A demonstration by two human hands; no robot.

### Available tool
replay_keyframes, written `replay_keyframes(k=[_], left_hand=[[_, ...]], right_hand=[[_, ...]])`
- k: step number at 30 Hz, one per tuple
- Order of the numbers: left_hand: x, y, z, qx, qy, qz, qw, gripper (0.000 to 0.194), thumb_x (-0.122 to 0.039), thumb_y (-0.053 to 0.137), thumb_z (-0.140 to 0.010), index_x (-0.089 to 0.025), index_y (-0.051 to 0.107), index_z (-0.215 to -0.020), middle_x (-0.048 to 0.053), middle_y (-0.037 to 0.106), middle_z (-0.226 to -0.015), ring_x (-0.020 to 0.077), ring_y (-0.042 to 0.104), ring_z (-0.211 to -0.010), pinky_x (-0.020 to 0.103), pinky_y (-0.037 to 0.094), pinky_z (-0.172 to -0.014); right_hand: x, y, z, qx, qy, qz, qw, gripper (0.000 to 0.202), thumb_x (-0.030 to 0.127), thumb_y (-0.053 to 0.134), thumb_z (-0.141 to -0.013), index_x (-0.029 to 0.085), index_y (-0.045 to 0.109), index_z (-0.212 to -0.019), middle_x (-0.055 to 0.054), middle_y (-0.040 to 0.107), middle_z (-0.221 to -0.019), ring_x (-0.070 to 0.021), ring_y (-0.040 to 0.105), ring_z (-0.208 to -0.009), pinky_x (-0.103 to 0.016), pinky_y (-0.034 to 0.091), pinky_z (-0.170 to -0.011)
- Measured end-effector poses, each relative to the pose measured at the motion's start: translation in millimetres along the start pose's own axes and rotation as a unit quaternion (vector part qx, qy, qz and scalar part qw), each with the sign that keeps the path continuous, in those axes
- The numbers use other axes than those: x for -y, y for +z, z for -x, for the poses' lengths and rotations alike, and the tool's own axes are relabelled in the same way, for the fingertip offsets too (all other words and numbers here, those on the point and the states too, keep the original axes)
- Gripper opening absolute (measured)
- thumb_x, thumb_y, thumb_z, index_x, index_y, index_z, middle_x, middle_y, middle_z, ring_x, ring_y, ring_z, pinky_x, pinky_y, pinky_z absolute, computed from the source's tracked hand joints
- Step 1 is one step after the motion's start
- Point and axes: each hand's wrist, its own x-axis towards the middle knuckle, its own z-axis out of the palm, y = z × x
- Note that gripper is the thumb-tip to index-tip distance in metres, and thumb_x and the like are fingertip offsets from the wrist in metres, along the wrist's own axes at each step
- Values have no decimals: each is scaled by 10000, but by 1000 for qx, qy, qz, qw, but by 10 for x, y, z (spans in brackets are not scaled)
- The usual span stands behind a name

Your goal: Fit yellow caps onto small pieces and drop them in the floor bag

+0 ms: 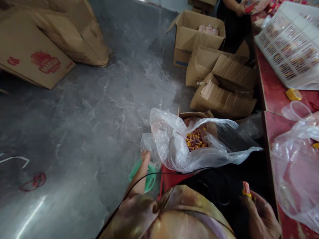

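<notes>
My right hand (261, 212) is closed on a small red tube with a yellow cap (246, 188), gripped between thumb and fingers beside the table edge. My left hand (145, 155) reaches down by the near left side of a large clear plastic bag (171, 146); its fingers are hidden or too small to make out. Many small red-and-yellow tubes (195, 139) lie inside this wide-mouthed bag, in front of me. Below my left hand is a green plastic basket (150, 177), partly covered by my forearm.
A red table (270, 122) runs along the right, with a white crate (281, 43), a yellow object (293, 94) and clear plastic (291, 166). Open cartons (224, 96) stand beyond the bag. Big cardboard boxes (25, 49) stand far left. A co-worker's arm (233, 5) shows at top right.
</notes>
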Motion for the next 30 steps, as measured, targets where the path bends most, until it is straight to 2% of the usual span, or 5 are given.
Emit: replay_keyframes(k=[8,11,14,20,30], left_hand=[[-759,95,528,-138,240,-49,960,138,-221,456,-868,-152,573,-894,110,569,-989,275,480,-1099,424,363,-965],[-1080,305,1019,-44,389,-25,920,127,-262,488,-821,-197,593,-850,66,597,-939,237,532,-984,364,395,-930],[-1278,561,1632,183,496,8,849,140,-283,533,-765,-219,635,-836,47,612,-874,215,560,-862,325,435,-837],[-1239,928,2413,571,281,12,771,236,-327,690,-667,-206,708,-870,46,610,-886,207,549,-877,299,406,-817],[-1216,1038,2498,594,153,83,785,147,-314,751,-642,-205,691,-720,17,626,-847,174,540,-867,295,367,-890]], right_hand=[[294,135,-33,52,-4,-160,986,550,581,724,-596,117,639,-880,-17,581,-700,-129,519,-609,-241,445,-580],[348,144,-38,68,-28,-203,976,444,531,702,-667,136,631,-856,-13,562,-734,-110,501,-601,-227,432,-566],[371,125,-6,93,-45,-218,970,373,495,671,-726,147,629,-850,-10,546,-698,-116,495,-622,-221,429,-579],[429,152,21,141,-43,-257,955,342,475,665,-728,155,632,-845,-8,545,-681,-120,492,-614,-219,433,-562],[383,239,-45,187,-24,-293,937,304,429,672,-740,154,617,-857,6,530,-656,-101,485,-585,-200,430,-548]])
